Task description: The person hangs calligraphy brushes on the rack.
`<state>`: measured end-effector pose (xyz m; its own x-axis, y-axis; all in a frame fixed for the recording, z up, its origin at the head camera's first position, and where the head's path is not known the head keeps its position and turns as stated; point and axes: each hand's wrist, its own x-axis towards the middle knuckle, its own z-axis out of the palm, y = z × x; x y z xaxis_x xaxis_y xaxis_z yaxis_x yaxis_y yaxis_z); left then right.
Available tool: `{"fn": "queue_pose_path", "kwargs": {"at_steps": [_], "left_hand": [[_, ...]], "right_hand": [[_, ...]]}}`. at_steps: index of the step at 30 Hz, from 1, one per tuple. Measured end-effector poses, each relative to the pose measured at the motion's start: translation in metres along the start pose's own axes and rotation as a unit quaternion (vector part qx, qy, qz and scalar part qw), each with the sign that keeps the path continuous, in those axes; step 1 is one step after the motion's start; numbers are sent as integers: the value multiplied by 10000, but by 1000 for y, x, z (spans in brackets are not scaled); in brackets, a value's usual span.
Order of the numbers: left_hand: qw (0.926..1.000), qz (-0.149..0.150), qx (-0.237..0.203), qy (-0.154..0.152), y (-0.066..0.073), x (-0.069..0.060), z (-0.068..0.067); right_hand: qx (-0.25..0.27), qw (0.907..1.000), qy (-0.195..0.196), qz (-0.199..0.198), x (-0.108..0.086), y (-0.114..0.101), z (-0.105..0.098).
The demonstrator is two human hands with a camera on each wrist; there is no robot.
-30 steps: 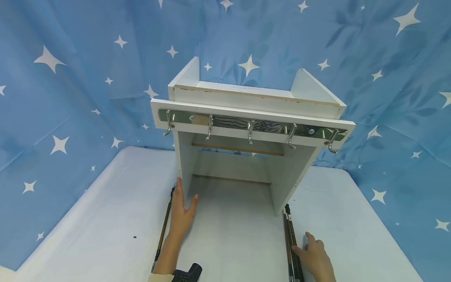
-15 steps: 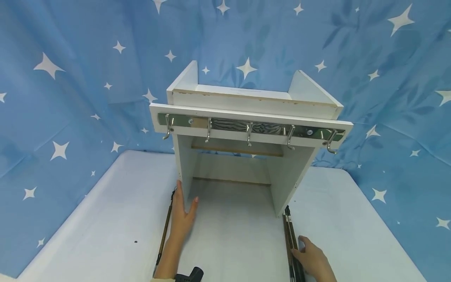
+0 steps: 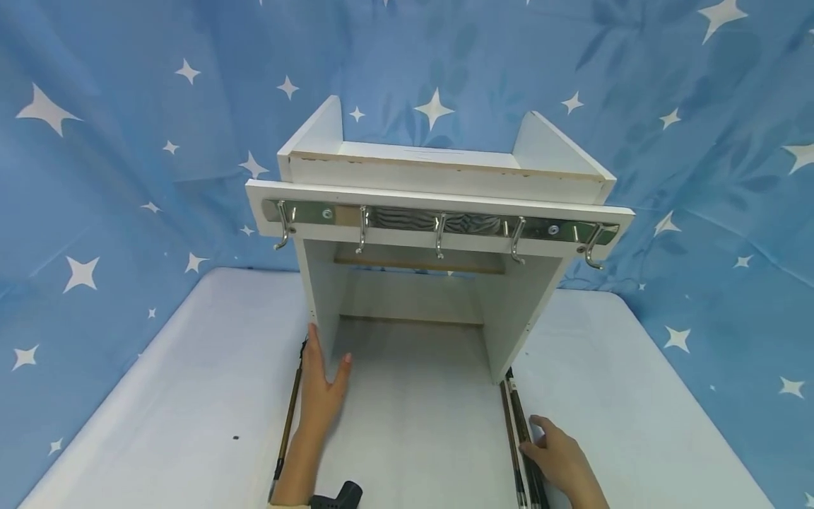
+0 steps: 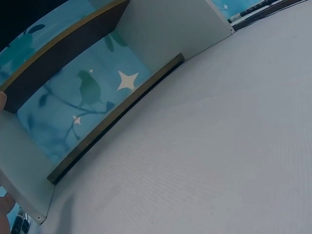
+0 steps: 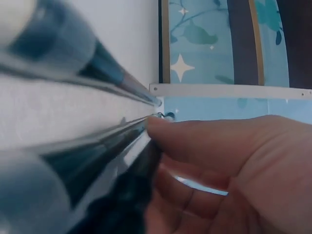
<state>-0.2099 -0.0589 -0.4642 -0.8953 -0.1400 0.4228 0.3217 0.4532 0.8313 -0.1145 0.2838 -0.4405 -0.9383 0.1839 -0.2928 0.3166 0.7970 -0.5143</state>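
A white shelf unit (image 3: 445, 184) with a row of metal hooks stands at the middle in the head view. My left hand (image 3: 318, 403) is at the bottom front corner of its left side panel, fingers straight and thumb spread; only bits of it show at the left edge of the left wrist view. My right hand (image 3: 562, 459) is beside several thin dark rods (image 3: 523, 424) lying near the right panel. In the right wrist view the thumb and curled fingers of my right hand (image 5: 219, 161) pinch a dark rod (image 5: 141, 161).
Another thin brown rod (image 3: 289, 417) lies left of my left forearm. The white table (image 3: 172, 396) carries a small dark spot at the left. A blue curtain (image 3: 127, 177) with white stars hangs behind and on both sides.
My right hand's fingers have drawn in from spread to curled against the rods. The head view has shifted slightly; the shelf unit and my left hand look otherwise unmoved.
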Motion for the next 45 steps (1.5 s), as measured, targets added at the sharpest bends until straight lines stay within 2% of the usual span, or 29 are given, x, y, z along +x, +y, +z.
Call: {"fn": "queue_pose_path", "kwargs": {"at_steps": [10, 13, 15, 17, 19, 23, 28, 31, 34, 37, 40, 45], "left_hand": [[9999, 84, -58, 96, -2, 2, 0], [10000, 46, -35, 31, -1, 1, -1], [10000, -23, 29, 12, 0, 1, -3], [9999, -65, 77, 10, 0, 0, -4], [9999, -95, 93, -1, 0, 0, -5], [9998, -150, 59, -88, 2, 1, -7], [9997, -205, -26, -117, 2, -1, -4], [9998, -182, -70, -71, 2, -2, -3], [9998, -151, -82, -26, 2, -2, -3], [9999, -84, -91, 21, 2, -1, -3], [9999, -22, -97, 44, 2, -1, -2], [10000, 13, -94, 7, 2, -1, -2]], "right_hand": [[241, 9974, 684, -32, -5, -3, -13], [166, 9931, 1151, -152, -6, -3, -17], [179, 9870, 1571, -270, -7, -6, -17], [236, 9760, 2119, -435, -10, -10, -16], [307, 9593, 2727, -665, -13, -14, -15], [313, 9138, 3877, -1170, -17, -20, -12], [541, 8607, 4714, -1842, -22, -22, -13], [700, 8383, 4944, -2191, -25, -25, -15], [802, 8223, 5060, -2477, -29, -30, -17], [868, 8121, 5130, -2643, -32, -34, -18], [876, 8075, 5161, -2718, -33, -36, -20], [849, 8081, 5208, -2619, -37, -39, -22]]}}
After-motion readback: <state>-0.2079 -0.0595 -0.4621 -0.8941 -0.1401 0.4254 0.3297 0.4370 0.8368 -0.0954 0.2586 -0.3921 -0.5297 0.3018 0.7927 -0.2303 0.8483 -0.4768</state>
